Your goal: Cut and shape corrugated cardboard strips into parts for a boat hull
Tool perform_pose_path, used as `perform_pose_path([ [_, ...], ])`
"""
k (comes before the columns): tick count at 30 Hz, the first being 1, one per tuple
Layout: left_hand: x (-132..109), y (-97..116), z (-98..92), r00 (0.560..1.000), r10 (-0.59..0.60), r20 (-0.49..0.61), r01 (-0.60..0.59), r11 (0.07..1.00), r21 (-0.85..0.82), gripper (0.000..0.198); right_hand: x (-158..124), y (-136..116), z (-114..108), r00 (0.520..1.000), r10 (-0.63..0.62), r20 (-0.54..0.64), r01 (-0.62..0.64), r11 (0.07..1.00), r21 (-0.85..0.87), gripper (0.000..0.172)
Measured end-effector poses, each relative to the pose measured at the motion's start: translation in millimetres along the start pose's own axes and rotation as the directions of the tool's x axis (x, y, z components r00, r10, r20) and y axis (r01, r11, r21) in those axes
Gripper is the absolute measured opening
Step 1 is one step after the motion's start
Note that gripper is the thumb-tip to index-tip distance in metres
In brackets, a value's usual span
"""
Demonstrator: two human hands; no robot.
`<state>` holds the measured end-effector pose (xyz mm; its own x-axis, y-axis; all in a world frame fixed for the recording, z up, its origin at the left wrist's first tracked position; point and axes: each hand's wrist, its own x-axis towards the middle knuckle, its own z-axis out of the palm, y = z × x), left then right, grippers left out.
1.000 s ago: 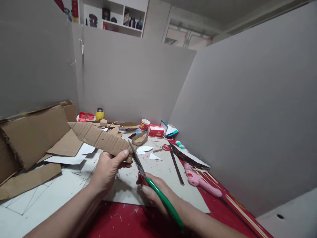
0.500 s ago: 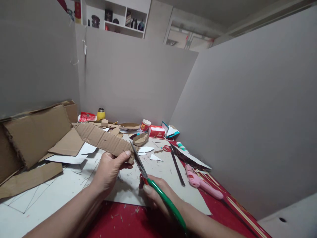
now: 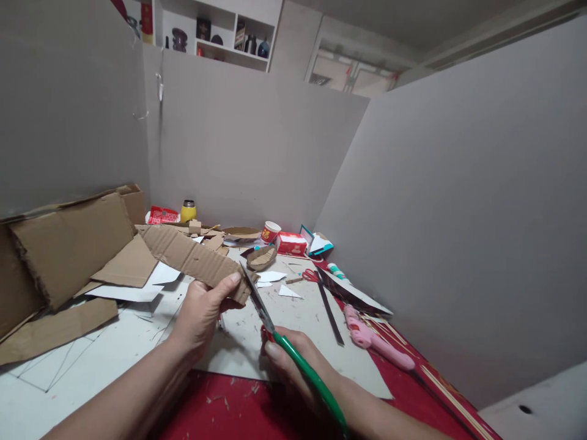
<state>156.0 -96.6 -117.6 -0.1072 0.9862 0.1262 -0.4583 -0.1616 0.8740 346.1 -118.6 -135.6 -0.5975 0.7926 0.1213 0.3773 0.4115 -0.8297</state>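
Observation:
My left hand (image 3: 202, 313) pinches the near end of a long strip of brown corrugated cardboard (image 3: 188, 255), held above the table and reaching back to the left. My right hand (image 3: 293, 366) is closed round the green handles of a pair of scissors (image 3: 279, 333). The scissor blades point up and away, and their tips meet the cardboard strip's end right beside my left thumb. Below both hands lie a grey sheet (image 3: 293, 330) and a red table cover (image 3: 238, 409).
Big cardboard pieces (image 3: 68, 244) and white sheets (image 3: 92, 354) fill the left side. A pink glue gun (image 3: 367, 336), a black ruler (image 3: 331, 308), red scissors (image 3: 312, 275), wooden skewers (image 3: 440, 379), a paper cup (image 3: 270, 231), a red box (image 3: 291, 243) and a yellow bottle (image 3: 188, 211) lie about. Grey partitions enclose the table.
The view has drifted slightly; my hands, the cardboard strip and the scissors keep nearly the same pose, the blades still at the strip's end.

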Motion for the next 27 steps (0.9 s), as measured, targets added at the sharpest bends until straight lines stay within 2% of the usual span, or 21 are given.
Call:
perform_pose_path([
  [4, -0.6, 2.2, 2.1, 0.999, 0.023, -0.036, -0.025, 0.998, -0.057, 0.025, -0.3, 2.7, 1.5, 1.000, -0.006, 0.010, 0.006, 1.000, 0.005, 0.047],
  [8, -0.9, 2.0, 2.5, 1.000, 0.028, -0.012, -0.029, 0.996, -0.088, 0.031, -0.8, 3.7, 2.4, 1.000, -0.019, 0.004, 0.018, 1.000, 0.015, 0.047],
  [20, 3.6, -5.1, -4.5, 0.999, 0.035, 0.016, -0.034, 0.998, -0.051, 0.030, -2.3, 1.5, 5.3, 1.000, 0.012, -0.013, -0.011, 1.000, 0.029, 0.048],
  [27, 2.6, -6.4, -3.9, 0.999, 0.041, 0.025, -0.040, 0.998, -0.053, 0.029, -0.9, -1.1, 5.0, 1.000, -0.004, -0.001, 0.004, 0.999, -0.037, 0.049],
])
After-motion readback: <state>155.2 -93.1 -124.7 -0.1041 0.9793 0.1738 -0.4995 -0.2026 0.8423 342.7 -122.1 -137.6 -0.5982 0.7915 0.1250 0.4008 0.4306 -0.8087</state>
